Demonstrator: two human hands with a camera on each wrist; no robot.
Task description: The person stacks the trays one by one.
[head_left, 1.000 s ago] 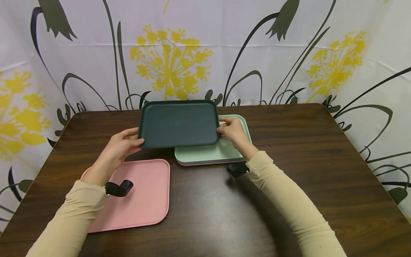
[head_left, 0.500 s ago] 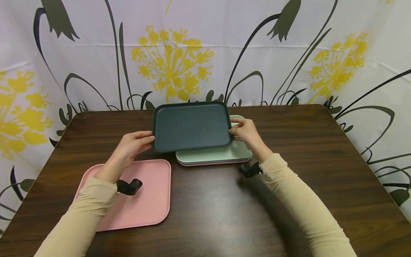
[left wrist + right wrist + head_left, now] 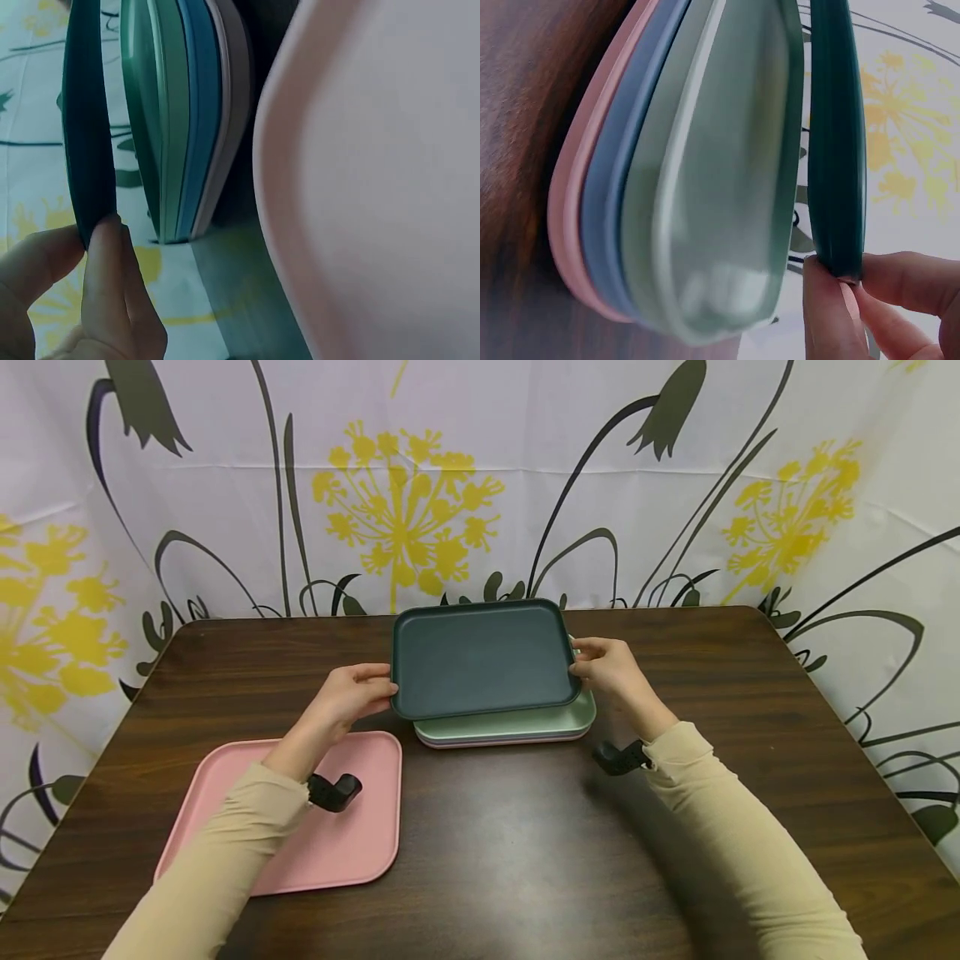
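A dark green tray (image 3: pixel 483 660) is held up by both hands, one at each short end. My left hand (image 3: pixel 351 697) pinches its left edge, thumb on top and fingers beneath. My right hand (image 3: pixel 611 672) pinches the right edge the same way. Below it, apart by a gap in both wrist views, lies a stack of trays: a light green tray (image 3: pixel 727 187) on top, then a blue tray (image 3: pixel 615 165), then a pink tray (image 3: pixel 574 202) at the bottom. In the head view the dark green tray hides most of this stack.
A larger pink tray (image 3: pixel 352 843) lies flat at the left front of the brown wooden table (image 3: pixel 510 843), under the left forearm. Behind the table's far edge hangs a white curtain (image 3: pixel 570 410) with a flower print. Each wrist carries a black camera (image 3: pixel 336 793).
Both hands have moved to the right with the dark green tray. It has come from the stack's left to above the stack, covering more of the light green tray.
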